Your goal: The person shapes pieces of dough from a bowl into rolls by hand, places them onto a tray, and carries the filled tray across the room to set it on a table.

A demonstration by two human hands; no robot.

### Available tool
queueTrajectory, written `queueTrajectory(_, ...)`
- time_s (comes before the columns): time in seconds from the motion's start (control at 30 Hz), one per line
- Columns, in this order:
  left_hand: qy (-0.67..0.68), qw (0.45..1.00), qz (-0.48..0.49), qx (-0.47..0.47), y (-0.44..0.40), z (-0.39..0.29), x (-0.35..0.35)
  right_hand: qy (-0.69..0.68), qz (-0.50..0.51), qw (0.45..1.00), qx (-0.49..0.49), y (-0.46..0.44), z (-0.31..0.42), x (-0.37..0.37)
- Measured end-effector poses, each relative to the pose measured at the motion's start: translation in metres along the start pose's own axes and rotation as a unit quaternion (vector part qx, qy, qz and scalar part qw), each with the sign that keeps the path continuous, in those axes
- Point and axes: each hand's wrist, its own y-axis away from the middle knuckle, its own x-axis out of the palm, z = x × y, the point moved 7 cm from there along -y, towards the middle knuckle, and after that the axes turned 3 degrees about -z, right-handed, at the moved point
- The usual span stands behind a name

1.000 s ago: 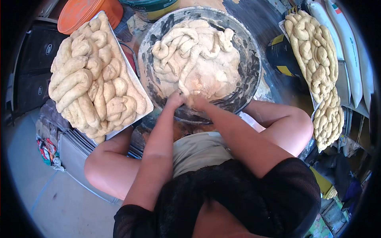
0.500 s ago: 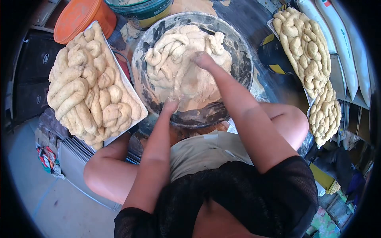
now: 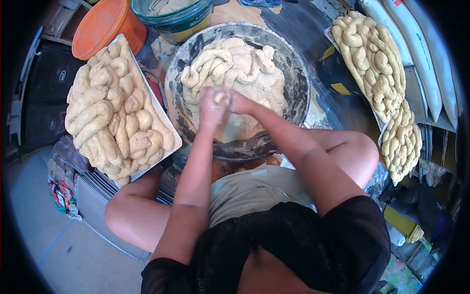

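Observation:
My left hand point(image 3: 214, 104) and my right hand point(image 3: 239, 104) meet over the near part of a wide, dark, flour-dusted basin point(image 3: 296, 105). A small pale bit of dough point(image 3: 220, 97) shows between them, with the fingers closed on it; motion blurs the fingertips. Beyond the hands, thick ropes of dough point(image 3: 210, 63) lie coiled on loose flour point(image 3: 269, 90) inside the basin.
Left of the basin, a tray point(image 3: 164, 120) bears piled, floury dough twists point(image 3: 90, 115). More twisted dough point(image 3: 374, 63) lies on trays at the right. An orange bucket point(image 3: 98, 29) and a green bucket point(image 3: 171, 19) stand behind. White sacks point(image 3: 416, 49) lean at far right.
Both hands, apart before with a dough strand stretching between them, have come together. My left hand moved up, my right hand down and left. The strand no longer lies stretched out there.

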Motion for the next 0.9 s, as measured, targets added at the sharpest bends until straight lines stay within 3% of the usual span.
queueTrajectory(0.03,0.103,0.990,-0.080,-0.054,-0.005,0.001,-0.012,-0.075,-0.053,0.996,0.024,0.003,0.010,0.007)
queueTrajectory(0.1,0.301,0.911,-0.232,-0.160,-0.007,0.015,-0.030,-0.223,-0.155,0.960,0.069,0.010,0.032,0.019)
queueTrajectory(0.17,0.470,0.852,-0.134,-0.190,-0.016,0.017,-0.028,-0.099,-0.263,0.952,-0.124,-0.002,0.035,0.036)
queueTrajectory(0.2,0.546,0.809,-0.082,-0.202,-0.017,0.012,-0.025,-0.149,-0.305,0.929,-0.146,0.001,0.037,0.030)
queueTrajectory(0.23,0.477,0.852,-0.012,-0.216,-0.014,0.005,-0.016,-0.194,-0.344,0.902,-0.171,0.004,0.041,0.025)
queueTrajectory(0.3,0.321,0.907,0.123,-0.242,0.006,-0.010,0.008,-0.494,-0.372,0.784,-0.057,0.018,0.064,-0.009)
queueTrajectory(0.33,0.329,0.913,0.088,-0.224,0.008,-0.015,0.004,-0.455,-0.423,0.776,-0.107,0.031,0.079,-0.034)
queueTrajectory(0.4,0.347,0.920,0.018,-0.180,0.001,-0.026,-0.002,-0.371,-0.376,0.846,-0.077,0.025,0.082,-0.020)
queueTrajectory(0.43,0.356,0.921,-0.016,-0.157,-0.002,-0.031,-0.006,-0.327,-0.359,0.864,-0.130,0.025,0.092,-0.002)
queueTrajectory(0.47,0.390,0.904,-0.030,-0.174,-0.005,-0.028,-0.008,-0.286,-0.342,0.876,-0.185,0.028,0.103,0.017)
queueTrajectory(0.5,0.425,0.884,-0.046,-0.190,-0.007,-0.024,-0.010,-0.176,-0.344,0.906,-0.171,0.030,0.108,0.024)
queueTrajectory(0.57,0.530,0.792,-0.035,-0.301,-0.004,-0.002,-0.015,0.045,-0.335,0.932,-0.134,0.032,0.113,0.039)
queueTrajectory(0.6,0.594,0.762,-0.021,-0.255,0.002,-0.027,-0.012,0.148,-0.305,0.937,-0.079,0.024,0.108,0.021)
queueTrajectory(0.67,0.383,0.884,0.034,-0.265,0.013,-0.042,-0.016,0.224,-0.384,0.893,-0.070,0.008,0.104,-0.034)
queueTrajectory(0.7,0.266,0.925,0.061,-0.265,0.016,-0.053,-0.021,0.129,-0.351,0.924,-0.076,0.003,0.104,-0.037)
queueTrajectory(0.73,0.326,0.915,-0.024,-0.239,0.012,-0.068,-0.036,0.032,-0.320,0.944,-0.075,-0.002,0.104,-0.039)
queueTrajectory(0.77,0.349,0.911,-0.083,-0.202,0.000,-0.073,-0.056,-0.198,-0.197,0.957,-0.080,0.002,0.117,-0.022)
queueTrajectory(0.8,0.402,0.900,-0.116,-0.126,-0.013,-0.099,-0.085,-0.412,-0.060,0.906,-0.080,0.012,0.136,-0.001)
queueTrajectory(0.83,0.476,0.857,-0.173,-0.094,-0.023,-0.107,-0.110,-0.155,-0.036,0.982,-0.106,0.033,0.154,0.016)
queueTrajectory(0.87,0.577,0.805,-0.132,-0.045,-0.031,-0.139,-0.141,0.115,-0.011,0.986,-0.123,0.051,0.160,0.028)
queueTrajectory(0.9,0.610,0.787,-0.078,0.049,-0.036,-0.161,-0.173,0.197,0.000,0.977,-0.079,0.047,0.130,0.027)
